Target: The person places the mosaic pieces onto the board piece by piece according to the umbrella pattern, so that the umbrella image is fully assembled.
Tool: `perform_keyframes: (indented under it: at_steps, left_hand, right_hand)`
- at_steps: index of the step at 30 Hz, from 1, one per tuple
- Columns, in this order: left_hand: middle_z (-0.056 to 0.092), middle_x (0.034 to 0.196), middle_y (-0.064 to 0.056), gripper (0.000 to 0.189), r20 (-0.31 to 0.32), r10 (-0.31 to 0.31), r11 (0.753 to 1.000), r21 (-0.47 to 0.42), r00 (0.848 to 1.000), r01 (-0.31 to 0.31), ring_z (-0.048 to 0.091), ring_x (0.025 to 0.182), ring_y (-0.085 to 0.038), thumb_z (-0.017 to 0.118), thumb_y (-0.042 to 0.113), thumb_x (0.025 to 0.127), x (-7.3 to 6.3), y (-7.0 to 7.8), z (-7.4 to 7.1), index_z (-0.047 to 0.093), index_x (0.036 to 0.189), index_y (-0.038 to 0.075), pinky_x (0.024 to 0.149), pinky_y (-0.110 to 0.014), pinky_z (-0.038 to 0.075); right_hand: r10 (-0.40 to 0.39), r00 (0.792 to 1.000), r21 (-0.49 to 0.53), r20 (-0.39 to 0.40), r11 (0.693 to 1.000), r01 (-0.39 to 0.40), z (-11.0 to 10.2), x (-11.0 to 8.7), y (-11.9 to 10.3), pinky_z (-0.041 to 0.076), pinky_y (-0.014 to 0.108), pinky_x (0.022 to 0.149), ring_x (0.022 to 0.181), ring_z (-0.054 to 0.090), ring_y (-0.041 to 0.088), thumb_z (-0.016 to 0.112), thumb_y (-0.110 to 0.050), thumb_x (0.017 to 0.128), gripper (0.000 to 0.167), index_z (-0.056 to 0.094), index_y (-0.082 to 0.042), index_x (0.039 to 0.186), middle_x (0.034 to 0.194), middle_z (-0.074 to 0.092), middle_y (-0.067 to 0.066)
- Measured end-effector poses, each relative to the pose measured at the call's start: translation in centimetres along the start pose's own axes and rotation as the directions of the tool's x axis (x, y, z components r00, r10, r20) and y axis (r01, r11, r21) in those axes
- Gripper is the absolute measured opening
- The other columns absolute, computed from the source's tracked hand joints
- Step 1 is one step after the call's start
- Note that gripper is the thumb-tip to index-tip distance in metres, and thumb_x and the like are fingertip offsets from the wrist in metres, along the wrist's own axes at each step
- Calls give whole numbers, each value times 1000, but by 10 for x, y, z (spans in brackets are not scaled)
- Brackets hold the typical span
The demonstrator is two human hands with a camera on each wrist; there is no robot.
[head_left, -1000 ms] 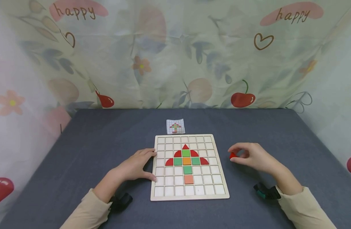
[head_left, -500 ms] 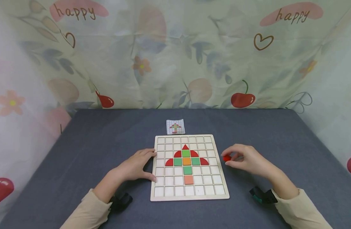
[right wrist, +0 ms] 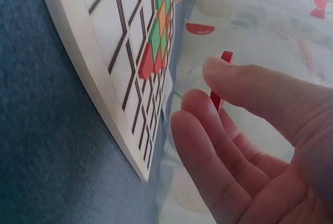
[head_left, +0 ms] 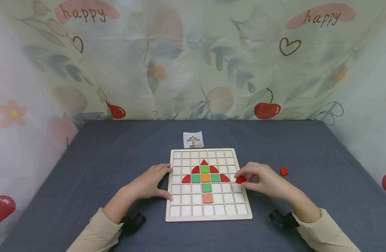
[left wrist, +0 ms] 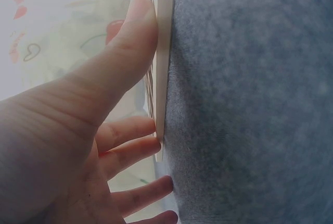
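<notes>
A pale wooden grid board [head_left: 208, 219] lies mid-table with red, green and orange tiles set in an arrow-like pattern. My left hand [head_left: 148, 183] rests at its left edge, thumb and fingertips on the rim, fingers fairly straight; the left wrist view shows the thumb [left wrist: 136, 31] against the board's side. At the right edge, my right hand [head_left: 260, 179] pinches a red tile [head_left: 240, 180] between thumb and fingers, over the rim. In the right wrist view the tile [right wrist: 216, 99] shows as a thin red piece, partly hidden by the thumb.
A loose red quarter-round tile [head_left: 284, 171] lies on the dark table right of my right hand. Behind the board lies a small card [head_left: 193, 139] printed with a similar pattern. A patterned curtain [head_left: 193, 59] hangs along the table's back edge.
My right hand has moved left with the red tile, from beside the board to over its right edge. The loose red tile on the table has come into sight. The left hand stays put.
</notes>
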State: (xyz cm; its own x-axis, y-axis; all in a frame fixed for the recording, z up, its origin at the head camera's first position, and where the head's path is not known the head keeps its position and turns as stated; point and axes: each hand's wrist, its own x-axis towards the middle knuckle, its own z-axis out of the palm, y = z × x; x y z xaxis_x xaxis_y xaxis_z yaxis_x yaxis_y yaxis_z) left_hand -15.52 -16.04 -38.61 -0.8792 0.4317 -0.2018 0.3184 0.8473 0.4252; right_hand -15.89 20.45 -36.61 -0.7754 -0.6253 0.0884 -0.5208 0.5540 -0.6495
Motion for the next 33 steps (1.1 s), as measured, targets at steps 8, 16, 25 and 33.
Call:
perform_keyframes:
  at_steps: [8,16,25,33]
  left_hand:
    - [36,148,-12,93,2,-7,1000,2,1000,7,32,136,-33,78,50,67,0,1,0,41,140,6,109,-51,32]
    - [36,148,-12,93,3,-13,1000,5,1000,13,32,137,-33,78,50,67,-1,1,1,41,140,6,110,-50,31]
    - [36,148,-12,94,2,-6,1000,3,1000,6,32,137,-33,78,51,67,-1,2,0,40,140,6,110,-50,32]
    - [36,148,-13,93,-3,1,1000,1,1000,-1,32,136,-33,78,50,67,0,1,0,41,139,5,109,-50,32]
  right_hand:
    - [-45,999,-20,-1,999,45,8,5,-2,51,19,61,69,51,-2,75,-10,77,25,66,-11,100,86,61,-3]
    - [-42,999,0,18,999,42,14,10,-8,52,19,61,72,53,1,76,-14,76,27,65,-9,101,87,62,-3]
    - [-51,997,46,55,998,49,21,15,-16,53,19,63,73,54,2,75,-13,78,26,64,-6,100,89,64,2]
    - [-45,996,58,81,997,40,27,18,-21,53,19,64,73,55,3,76,-13,77,28,62,-5,101,87,63,1]
